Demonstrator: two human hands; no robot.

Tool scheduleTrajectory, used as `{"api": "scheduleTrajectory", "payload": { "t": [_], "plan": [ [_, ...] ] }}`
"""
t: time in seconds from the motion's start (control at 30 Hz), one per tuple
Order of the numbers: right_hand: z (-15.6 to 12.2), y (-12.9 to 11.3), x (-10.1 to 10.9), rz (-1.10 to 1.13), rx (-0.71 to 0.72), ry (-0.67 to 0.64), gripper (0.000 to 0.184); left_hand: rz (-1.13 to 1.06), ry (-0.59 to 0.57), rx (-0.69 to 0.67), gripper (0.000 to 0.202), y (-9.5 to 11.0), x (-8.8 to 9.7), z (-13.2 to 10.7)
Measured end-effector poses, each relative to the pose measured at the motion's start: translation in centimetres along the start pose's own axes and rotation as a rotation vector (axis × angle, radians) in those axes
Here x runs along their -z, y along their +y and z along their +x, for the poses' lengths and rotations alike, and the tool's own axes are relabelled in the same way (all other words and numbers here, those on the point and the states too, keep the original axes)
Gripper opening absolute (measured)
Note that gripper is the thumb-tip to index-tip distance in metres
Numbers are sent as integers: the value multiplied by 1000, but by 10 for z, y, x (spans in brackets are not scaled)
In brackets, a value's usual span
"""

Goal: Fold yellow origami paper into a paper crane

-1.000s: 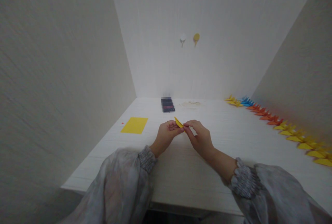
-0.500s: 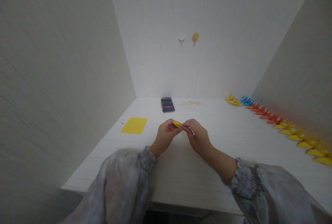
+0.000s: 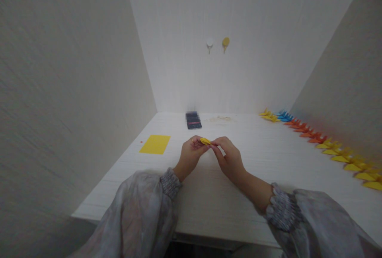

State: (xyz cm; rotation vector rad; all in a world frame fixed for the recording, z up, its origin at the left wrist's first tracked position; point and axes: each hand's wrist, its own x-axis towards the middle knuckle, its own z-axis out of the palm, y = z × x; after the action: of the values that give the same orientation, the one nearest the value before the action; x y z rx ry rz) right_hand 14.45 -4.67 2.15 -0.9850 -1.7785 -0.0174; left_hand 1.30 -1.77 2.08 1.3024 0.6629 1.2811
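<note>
Tipped flatter than a second ago, a yellow fold (image 3: 204, 141) sits pinched between left hand (image 3: 190, 155) and right hand (image 3: 230, 157) fingertips, five o'clock from the phone (image 3: 194, 125), apparently repositioned, not released.

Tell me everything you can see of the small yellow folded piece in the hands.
The yellow folded piece looks like paper, narrow and bright, with layers seemingly pressed together. It slants slightly down toward its right end and appears to be held above the white table. The left hand grips it from the left, while the right hand pinches at its right end. Fingers cover part of it, so its full shape and finer creases cannot be told.
</note>
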Motion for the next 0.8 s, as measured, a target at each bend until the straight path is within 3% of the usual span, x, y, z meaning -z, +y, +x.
{"api": "scheduleTrajectory", "payload": {
  "t": [0.4, 0.63, 0.8],
  "plan": [
    [1, 6, -1, 117, -64, -42, 10, 36, -16, 33, 17, -3, 1, -1],
    [0, 10, -3, 261, -287, -111, 8, 52, -9, 55, 19, -3, 2, -1],
    [-1, 11, -4, 348, -347, -92, 10, 57, -3, 64, 20, -4, 3, -1]
  ]
}}
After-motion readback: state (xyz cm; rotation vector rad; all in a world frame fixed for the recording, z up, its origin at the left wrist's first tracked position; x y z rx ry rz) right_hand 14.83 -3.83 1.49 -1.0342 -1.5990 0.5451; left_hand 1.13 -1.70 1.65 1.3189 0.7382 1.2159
